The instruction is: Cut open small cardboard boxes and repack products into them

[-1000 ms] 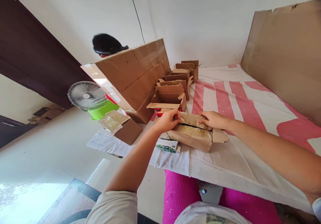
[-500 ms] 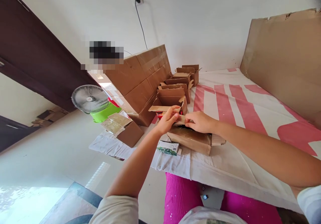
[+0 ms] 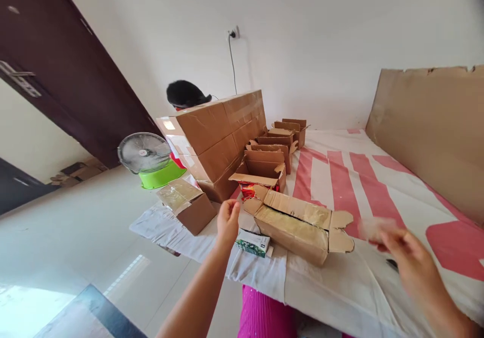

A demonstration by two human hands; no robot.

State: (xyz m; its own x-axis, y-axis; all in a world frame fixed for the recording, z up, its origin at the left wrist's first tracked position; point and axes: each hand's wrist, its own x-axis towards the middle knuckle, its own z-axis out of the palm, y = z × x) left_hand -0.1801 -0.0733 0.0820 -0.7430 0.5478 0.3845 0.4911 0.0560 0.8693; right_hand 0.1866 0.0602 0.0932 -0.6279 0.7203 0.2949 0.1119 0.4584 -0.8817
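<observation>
My left hand [image 3: 228, 221] is closed beside the left end of an open, long cardboard box [image 3: 293, 234]; its fingertips are turned away, so anything in them is hidden. To the box's right, my right hand [image 3: 410, 257] is smeared by motion, fingers pinched on a pale, thin piece [image 3: 378, 227] too blurred to name. The long box has its end flaps spread outward and a dark gap along its top. Close by my left wrist lies a small white and green carton [image 3: 252, 242]. Red packaging [image 3: 248, 190] shows behind the box's left end.
A row of open cardboard boxes [image 3: 266, 162] runs back along a tall stack of cartons [image 3: 212, 131]. A taped box [image 3: 187, 204] stands left, near a fan [image 3: 143, 152] on a green stool [image 3: 162, 174]. A person's dark head [image 3: 187, 93] shows behind the stack. A dark object [image 3: 392, 264] lies right.
My hands have parted. The right swung far to the right with a pale piece, away from the long box; the left drew back to the left. The view has tilted upward.
</observation>
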